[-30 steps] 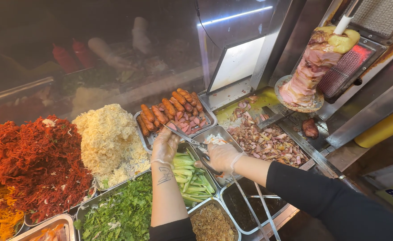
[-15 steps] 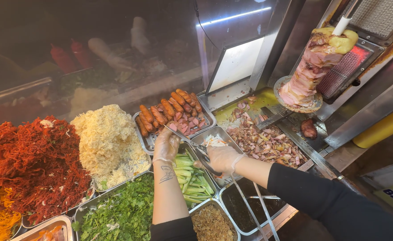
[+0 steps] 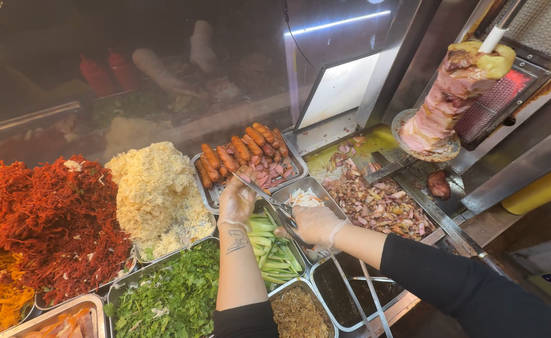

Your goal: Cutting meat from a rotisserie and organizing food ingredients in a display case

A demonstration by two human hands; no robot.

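My right hand, in a thin clear glove, grips metal tongs whose tips point up-left toward the tray of sausages and sliced meat. My left hand, also gloved, hovers cupped right beside the tong tips, over the edge of the sausage tray and the tray of sliced green cucumber. I cannot tell whether anything lies in its palm. A small tray with white and pale shredded filling sits just behind my right hand.
Heaps of red shredded salad, pale shredded cabbage and green herbs fill trays at left. Chopped meat lies under a vertical spit of meat at right. A dark sauce tray holds utensils. Glass front stands behind.
Both hands have stayed nearly in place; the tongs have shifted slightly toward the left hand.
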